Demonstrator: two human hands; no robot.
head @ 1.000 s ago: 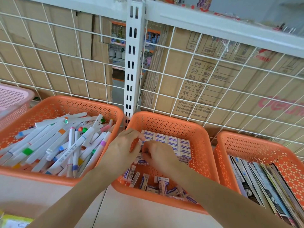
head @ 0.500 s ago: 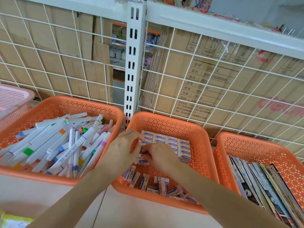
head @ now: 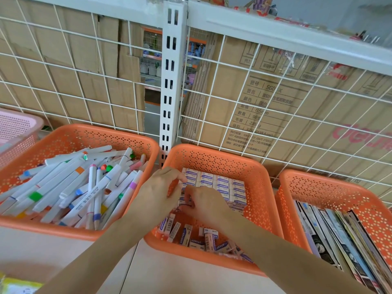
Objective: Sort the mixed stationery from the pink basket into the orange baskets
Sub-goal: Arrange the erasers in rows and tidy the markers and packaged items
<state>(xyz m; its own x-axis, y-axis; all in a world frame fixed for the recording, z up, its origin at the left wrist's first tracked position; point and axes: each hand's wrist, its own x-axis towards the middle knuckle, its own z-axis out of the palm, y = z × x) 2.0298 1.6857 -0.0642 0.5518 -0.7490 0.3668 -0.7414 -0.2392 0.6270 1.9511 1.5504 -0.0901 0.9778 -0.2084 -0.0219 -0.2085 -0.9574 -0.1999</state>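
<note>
Orange perforated plastic basket (head: 255,187), lower centre, on pale shelf (head: 148,272) before wire grid (head: 219,63); left hand (head: 157,193), right hand (head: 204,205) curled over erasers (head: 222,183), grip unclear

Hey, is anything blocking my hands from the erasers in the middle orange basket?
Nothing visible does. The left hand and right hand are both inside the middle orange basket, with their fingers at the near edge of the stacked erasers.

The small white erasers (head: 222,185) in the middle orange perforated plastic basket (head: 261,187) each carry a blue label reading "ERASER". The brown cardboard box (head: 244,81) behind that basket is printed "0.5mm", "96" and "黑色". Large red lettering (head: 364,137) at its right edge is only partly legible.
</note>
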